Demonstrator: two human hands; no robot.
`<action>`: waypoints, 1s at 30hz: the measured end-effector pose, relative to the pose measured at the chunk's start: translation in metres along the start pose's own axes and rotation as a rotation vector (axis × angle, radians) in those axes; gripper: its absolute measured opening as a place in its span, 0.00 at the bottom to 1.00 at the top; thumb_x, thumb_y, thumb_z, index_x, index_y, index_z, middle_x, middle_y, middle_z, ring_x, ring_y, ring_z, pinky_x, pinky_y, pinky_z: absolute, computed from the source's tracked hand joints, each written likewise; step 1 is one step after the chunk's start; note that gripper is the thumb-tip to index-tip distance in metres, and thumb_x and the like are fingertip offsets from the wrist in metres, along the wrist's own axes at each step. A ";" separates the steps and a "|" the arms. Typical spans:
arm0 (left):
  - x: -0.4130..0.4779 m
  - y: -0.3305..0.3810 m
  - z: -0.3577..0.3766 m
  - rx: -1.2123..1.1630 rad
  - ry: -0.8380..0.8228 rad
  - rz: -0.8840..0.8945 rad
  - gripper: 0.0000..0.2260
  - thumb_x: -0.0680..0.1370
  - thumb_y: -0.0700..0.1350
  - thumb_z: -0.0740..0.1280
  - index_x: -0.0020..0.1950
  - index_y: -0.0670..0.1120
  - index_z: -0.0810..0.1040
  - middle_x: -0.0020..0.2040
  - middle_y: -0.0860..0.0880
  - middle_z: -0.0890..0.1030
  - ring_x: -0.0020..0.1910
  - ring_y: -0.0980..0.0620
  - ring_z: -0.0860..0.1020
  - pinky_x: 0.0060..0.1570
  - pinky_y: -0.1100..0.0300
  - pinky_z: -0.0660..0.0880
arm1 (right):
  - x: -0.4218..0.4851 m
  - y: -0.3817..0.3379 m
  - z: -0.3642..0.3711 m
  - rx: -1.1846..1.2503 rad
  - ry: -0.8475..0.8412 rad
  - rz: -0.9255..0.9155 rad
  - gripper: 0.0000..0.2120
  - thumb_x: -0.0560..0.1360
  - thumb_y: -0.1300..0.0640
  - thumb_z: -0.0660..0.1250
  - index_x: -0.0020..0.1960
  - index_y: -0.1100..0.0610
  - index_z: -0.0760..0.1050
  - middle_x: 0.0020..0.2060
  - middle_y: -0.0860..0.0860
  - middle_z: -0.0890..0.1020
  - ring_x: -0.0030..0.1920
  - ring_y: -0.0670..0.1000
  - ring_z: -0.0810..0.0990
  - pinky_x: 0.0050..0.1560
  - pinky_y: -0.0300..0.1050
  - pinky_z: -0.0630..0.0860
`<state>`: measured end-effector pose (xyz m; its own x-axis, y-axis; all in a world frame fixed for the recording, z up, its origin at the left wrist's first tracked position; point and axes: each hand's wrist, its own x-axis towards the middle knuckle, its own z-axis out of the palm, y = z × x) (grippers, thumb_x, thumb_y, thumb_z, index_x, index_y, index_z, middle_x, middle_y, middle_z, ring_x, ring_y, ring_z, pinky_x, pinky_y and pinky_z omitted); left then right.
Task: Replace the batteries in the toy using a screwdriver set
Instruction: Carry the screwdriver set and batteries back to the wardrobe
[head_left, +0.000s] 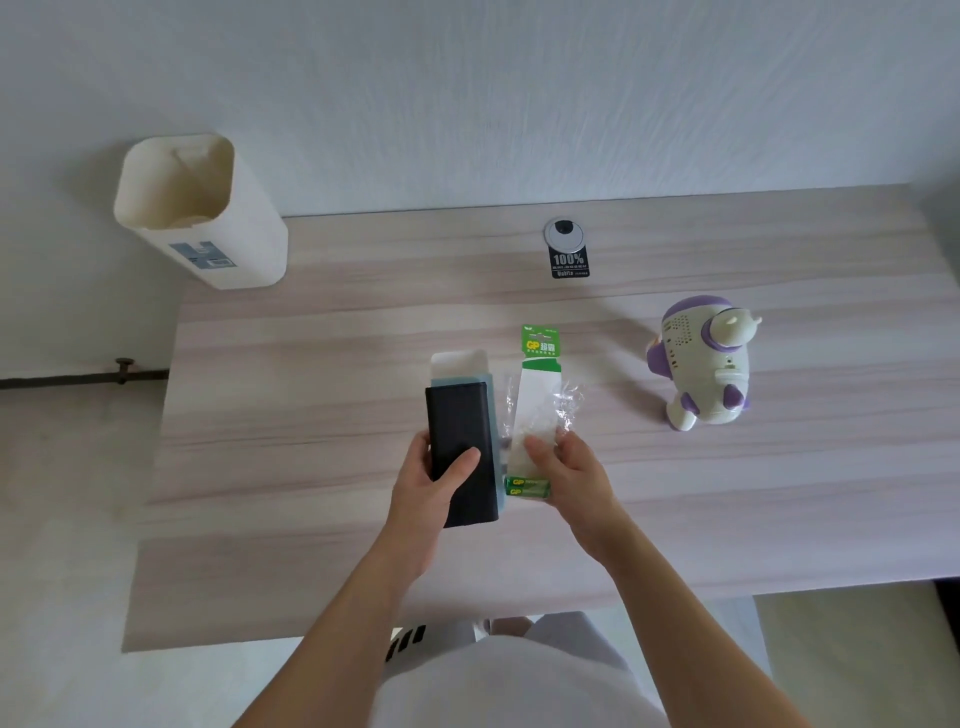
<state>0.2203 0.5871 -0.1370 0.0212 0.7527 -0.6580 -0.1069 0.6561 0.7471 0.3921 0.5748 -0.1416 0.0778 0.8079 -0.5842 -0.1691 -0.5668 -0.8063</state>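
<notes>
My left hand (434, 480) grips a black screwdriver-set case (460, 441) that sticks out of a pale blue sleeve (460, 366), thumb lying across its front. My right hand (569, 475) pinches the lower end of a green-and-white battery blister pack (540, 379), whose clear plastic is torn open. Two green batteries (527, 487) lie side by side against my right palm. The white and purple toy (701, 364) lies on the wooden table (311, 415) to the right, apart from both hands.
A cream bin (200, 213) stands off the table's far-left corner by the wall. A round cable grommet (565, 232) with a black label (569, 262) sits at the table's back edge. My lap shows below the near edge.
</notes>
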 end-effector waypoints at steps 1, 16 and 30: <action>-0.002 0.006 -0.001 -0.008 -0.011 0.014 0.17 0.76 0.46 0.73 0.64 0.52 0.74 0.58 0.49 0.82 0.57 0.46 0.81 0.55 0.46 0.81 | -0.003 -0.008 0.002 0.006 -0.004 -0.021 0.07 0.82 0.56 0.63 0.57 0.55 0.77 0.52 0.58 0.85 0.55 0.61 0.83 0.58 0.61 0.80; -0.048 0.071 -0.031 -0.180 -0.045 0.127 0.14 0.75 0.44 0.72 0.59 0.53 0.77 0.57 0.48 0.83 0.56 0.45 0.82 0.51 0.47 0.81 | -0.047 -0.066 0.033 -0.050 0.098 -0.228 0.05 0.81 0.56 0.64 0.52 0.58 0.75 0.38 0.55 0.81 0.37 0.53 0.80 0.33 0.48 0.78; -0.102 0.051 -0.079 -0.285 0.227 0.256 0.16 0.75 0.47 0.72 0.61 0.53 0.75 0.56 0.48 0.83 0.56 0.45 0.82 0.56 0.44 0.81 | -0.053 -0.064 0.093 -0.192 -0.224 -0.281 0.10 0.81 0.56 0.64 0.43 0.58 0.70 0.34 0.51 0.77 0.35 0.50 0.77 0.31 0.45 0.75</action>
<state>0.1347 0.5390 -0.0395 -0.2571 0.8368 -0.4834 -0.3511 0.3851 0.8535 0.3070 0.5831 -0.0505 -0.1246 0.9388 -0.3212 0.0166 -0.3217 -0.9467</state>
